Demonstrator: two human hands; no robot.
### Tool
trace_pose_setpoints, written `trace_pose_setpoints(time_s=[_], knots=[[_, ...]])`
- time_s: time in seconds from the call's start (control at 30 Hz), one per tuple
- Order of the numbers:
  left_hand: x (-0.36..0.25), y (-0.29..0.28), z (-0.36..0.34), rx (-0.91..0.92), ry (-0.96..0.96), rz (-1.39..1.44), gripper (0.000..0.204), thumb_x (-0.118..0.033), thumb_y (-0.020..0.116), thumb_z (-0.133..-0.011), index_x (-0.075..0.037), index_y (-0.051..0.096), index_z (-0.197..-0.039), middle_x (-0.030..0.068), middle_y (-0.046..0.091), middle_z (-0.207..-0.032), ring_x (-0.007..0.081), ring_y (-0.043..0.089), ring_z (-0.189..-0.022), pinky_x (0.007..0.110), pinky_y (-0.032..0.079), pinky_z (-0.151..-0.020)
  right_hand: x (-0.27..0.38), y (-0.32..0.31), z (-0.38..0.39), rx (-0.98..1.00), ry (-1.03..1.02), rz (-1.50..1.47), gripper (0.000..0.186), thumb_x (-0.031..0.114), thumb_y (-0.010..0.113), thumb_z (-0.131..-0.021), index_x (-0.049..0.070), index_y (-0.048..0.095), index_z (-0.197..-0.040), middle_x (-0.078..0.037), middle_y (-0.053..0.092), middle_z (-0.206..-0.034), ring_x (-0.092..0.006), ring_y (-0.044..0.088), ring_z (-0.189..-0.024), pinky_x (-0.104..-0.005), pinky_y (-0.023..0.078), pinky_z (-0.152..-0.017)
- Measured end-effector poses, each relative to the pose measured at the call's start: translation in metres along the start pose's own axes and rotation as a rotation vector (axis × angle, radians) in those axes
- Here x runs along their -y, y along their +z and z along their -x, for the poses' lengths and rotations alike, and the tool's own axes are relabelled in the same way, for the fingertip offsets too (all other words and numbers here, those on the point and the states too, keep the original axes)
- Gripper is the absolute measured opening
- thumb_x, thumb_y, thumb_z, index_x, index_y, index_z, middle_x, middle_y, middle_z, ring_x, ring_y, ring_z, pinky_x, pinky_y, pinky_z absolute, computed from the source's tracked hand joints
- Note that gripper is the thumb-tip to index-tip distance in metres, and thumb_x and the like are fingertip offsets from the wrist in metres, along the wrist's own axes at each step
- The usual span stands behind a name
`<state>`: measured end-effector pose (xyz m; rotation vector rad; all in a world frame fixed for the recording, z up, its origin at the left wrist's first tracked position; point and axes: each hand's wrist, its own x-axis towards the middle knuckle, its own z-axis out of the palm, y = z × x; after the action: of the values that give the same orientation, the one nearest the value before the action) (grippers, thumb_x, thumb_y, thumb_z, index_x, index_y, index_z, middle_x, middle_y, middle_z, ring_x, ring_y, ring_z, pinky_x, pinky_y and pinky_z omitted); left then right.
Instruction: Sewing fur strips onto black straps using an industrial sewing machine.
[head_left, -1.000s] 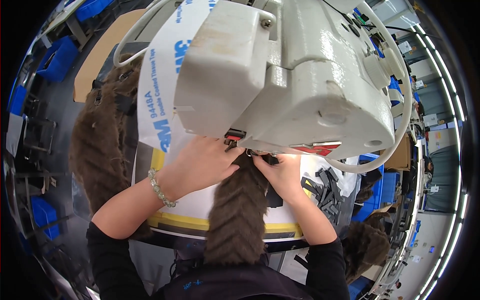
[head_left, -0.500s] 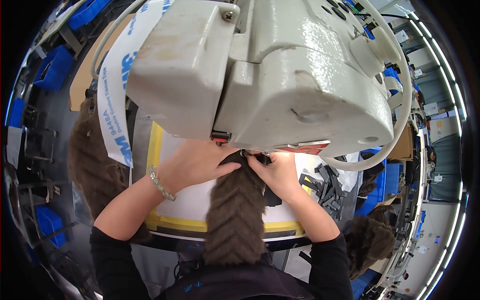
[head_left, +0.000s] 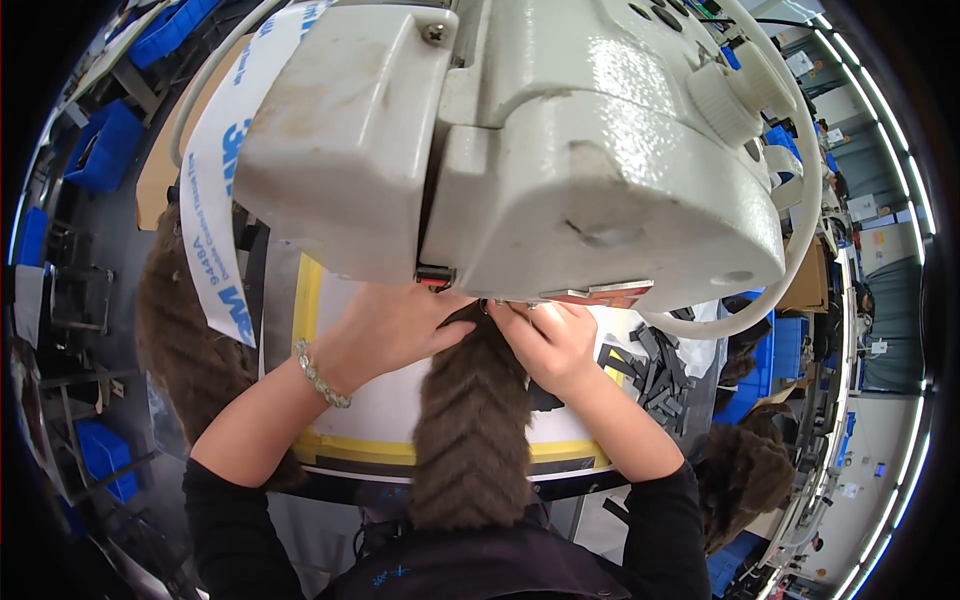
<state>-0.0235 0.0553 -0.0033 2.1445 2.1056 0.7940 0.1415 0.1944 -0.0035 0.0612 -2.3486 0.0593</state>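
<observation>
A long brown fur piece with a chevron pattern runs from my lap up under the head of a pale grey sewing machine. My left hand lies flat at the fur's far end, thumb stretched across it and apart from the fingers. The machine head partly hides those fingertips. At the same end, on the right, my right hand pinches the fur's dark edge with bent fingers, close beside a small metal part. The exact stitching spot is hidden under the machine head.
Dark short strips lie piled on the right of the white worktop, which yellow tape borders. More brown fur hangs at the left and right. Printed white tape dangles beside the machine. Blue bins stand around.
My right hand's fingers have curled in more over the fur's end, knuckles raised. My left hand stays almost in place. The whole view has shifted slightly.
</observation>
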Motion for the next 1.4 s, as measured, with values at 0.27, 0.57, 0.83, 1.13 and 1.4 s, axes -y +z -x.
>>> trace_pose_setpoints(time_s=[0.27, 0.57, 0.83, 1.13, 1.4], knots=[[0.000, 0.000, 0.000, 0.020, 0.005, -0.071, 0.059, -0.035, 0.068, -0.082, -0.022, 0.050, -0.137, 0.0073, 0.067, -0.089, 0.0274, 0.062, -0.095, 0.044, 0.047, -0.082, 0.003, 0.003, 0.009, 0.138, 0.360, -0.019, 0.019, 0.012, 0.082, -0.069, 0.012, 0.073, -0.085, -0.003, 0.068, -0.072, -0.0192, 0.062, -0.055, -0.0286, 0.047, -0.051], [-0.004, 0.011, 0.004, 0.154, -0.076, -0.035, 0.054, -0.031, 0.069, -0.080, -0.012, 0.054, -0.128, 0.0081, 0.067, -0.089, 0.0293, 0.063, -0.089, 0.042, 0.048, -0.081, 0.002, 0.005, 0.009, 0.168, 0.477, -0.158, 0.013, 0.006, 0.080, -0.072, 0.006, 0.074, -0.083, -0.006, 0.069, -0.073, -0.0211, 0.065, -0.060, -0.0286, 0.050, -0.056], [-0.004, 0.012, 0.002, -0.141, 0.078, -0.087, 0.043, -0.027, 0.072, -0.078, -0.007, 0.060, -0.114, 0.0065, 0.066, -0.089, 0.0262, 0.064, -0.086, 0.039, 0.051, -0.076, 0.000, 0.003, 0.003, 0.208, 0.530, -0.217, 0.014, 0.008, 0.079, -0.074, 0.005, 0.075, -0.087, -0.008, 0.069, -0.073, -0.0229, 0.065, -0.061, -0.0306, 0.049, -0.058], [-0.006, 0.013, 0.006, -0.068, 0.065, -0.064, 0.028, -0.024, 0.071, -0.079, -0.006, 0.065, -0.100, 0.0030, 0.061, -0.077, 0.0204, 0.062, -0.065, 0.034, 0.050, -0.059, -0.004, 0.004, 0.007, 0.236, 0.531, -0.144, 0.016, 0.015, 0.079, -0.077, 0.008, 0.074, -0.090, -0.007, 0.070, -0.079, -0.0263, 0.065, -0.069, -0.0341, 0.049, -0.062], [-0.013, 0.012, 0.004, -0.139, 0.194, -0.125, 0.019, -0.013, 0.063, -0.083, -0.006, 0.068, -0.100, -0.0005, 0.059, -0.075, 0.0126, 0.060, -0.063, 0.028, 0.049, -0.056, -0.024, -0.011, 0.011, 0.407, 0.441, -0.349, 0.019, 0.015, 0.075, -0.079, 0.010, 0.073, -0.097, -0.007, 0.070, -0.091, -0.0255, 0.067, -0.081, -0.0341, 0.052, -0.070]])
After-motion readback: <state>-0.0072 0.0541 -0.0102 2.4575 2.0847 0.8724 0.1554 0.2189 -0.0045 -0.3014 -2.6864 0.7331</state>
